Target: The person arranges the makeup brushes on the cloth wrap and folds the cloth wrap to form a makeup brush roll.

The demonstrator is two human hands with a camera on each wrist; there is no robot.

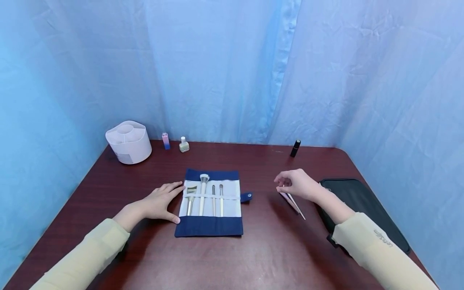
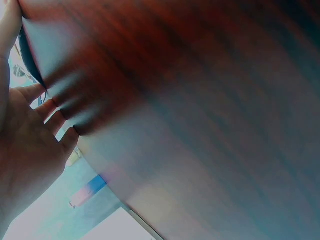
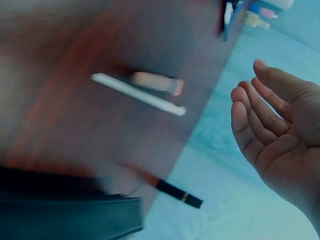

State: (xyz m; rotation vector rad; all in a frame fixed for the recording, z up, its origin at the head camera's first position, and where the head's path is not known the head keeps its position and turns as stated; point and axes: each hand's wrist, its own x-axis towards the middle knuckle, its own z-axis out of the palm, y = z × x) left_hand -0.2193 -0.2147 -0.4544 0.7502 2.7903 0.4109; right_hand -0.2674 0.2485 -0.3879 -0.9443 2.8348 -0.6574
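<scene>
A navy and white brush roll lies unfolded in the head view. Several makeup brushes sit under its white elastic band. At the roll's left edge my left hand rests with spread fingers, thumb and fingertips touching the cloth. My right hand hovers above two slim sticks, its fingers loosely bent and holding nothing. One is a white stick, the other a pinkish stick; both lie on the table, partly hidden by the hand in the head view, their kind unclear from blur.
A white divided organizer stands at the back left, near a pink-blue lipstick tube and a nail polish bottle. A black tube stands at the back right. A black zip case lies beneath the right forearm.
</scene>
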